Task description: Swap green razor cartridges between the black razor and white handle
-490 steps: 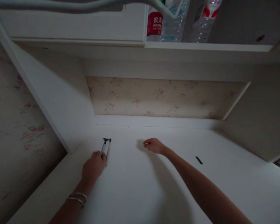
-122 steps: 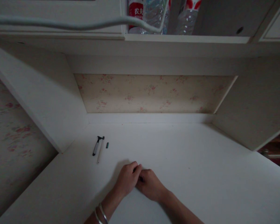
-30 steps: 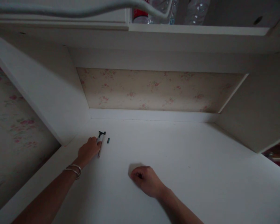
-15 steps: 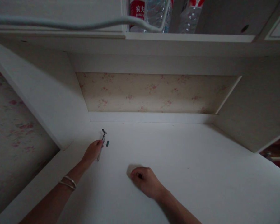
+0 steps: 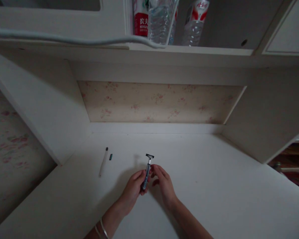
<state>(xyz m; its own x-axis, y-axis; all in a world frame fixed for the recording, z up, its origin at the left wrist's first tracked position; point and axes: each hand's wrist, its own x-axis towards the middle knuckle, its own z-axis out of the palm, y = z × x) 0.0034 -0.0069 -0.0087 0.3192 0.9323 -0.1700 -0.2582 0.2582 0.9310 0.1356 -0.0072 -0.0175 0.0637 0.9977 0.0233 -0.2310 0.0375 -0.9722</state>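
Note:
My left hand is closed round the dark handle of a razor, which stands nearly upright with its head at the top. Close against the razor's right side is my right hand, its fingers bent but apart; whether the fingertips touch the handle I cannot tell. To the left on the white tabletop lies a thin pale stick with a black end. A small dark green rectangular piece rests beside it.
White side panels flank the tabletop, with floral wallpaper at the back. Overhead, a shelf holds plastic bottles, and a pale cable runs along its front. Reddish items show beyond the right panel.
My left hand has lifted the razor off the table at the left and carried it to the middle. My right hand has come out of its fist and moved up beside the razor.

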